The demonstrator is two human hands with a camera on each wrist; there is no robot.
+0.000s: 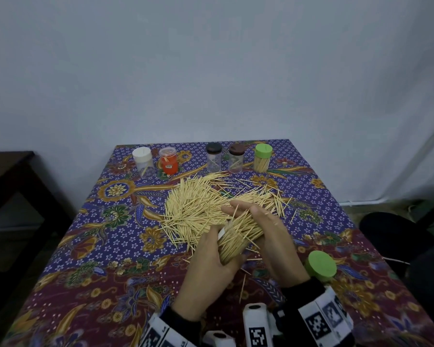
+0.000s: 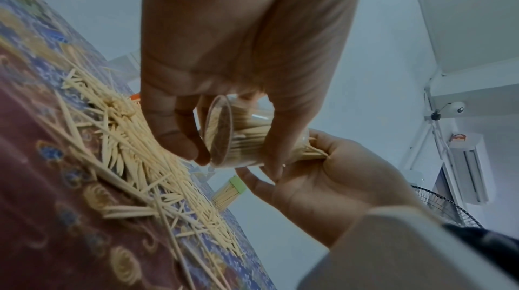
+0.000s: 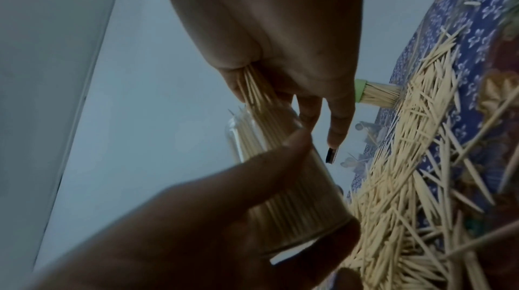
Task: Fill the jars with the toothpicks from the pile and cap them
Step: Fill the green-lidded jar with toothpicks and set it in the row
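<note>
1. The tabletop (image 1: 90, 259), under a flowered cloth, lies below both hands.
2. The pile (image 1: 198, 206) of toothpicks lies just beyond the hands and spreads under them.
3. Five jars (image 1: 213, 157) stand in a row well beyond the hands, past the pile. Four are capped, the orange one looks open, and only the one with the green cap looks full.
4. The left hand (image 1: 211, 266) curls its fingers round a clear jar (image 2: 233, 137). The jar is tilted, with its mouth toward the right hand. It is already packed quite full.
5. The right hand (image 1: 273, 236) pinches a bundle (image 1: 238, 234) of toothpicks whose near ends are in the mouth of the jar.
6. A green cap (image 1: 321, 265) lies just beside the right wrist, on its outer side.
7. To do this step well, I think the bundle must stay parallel to the wall of the jar. The sticks should slide in together, not one by one.
8. The jar should be tilted more upright as they go in, so they settle to the bottom.
9. Some sticks cross at angles; these may jam at the rim or fall, so it is better to straighten them first.
</note>
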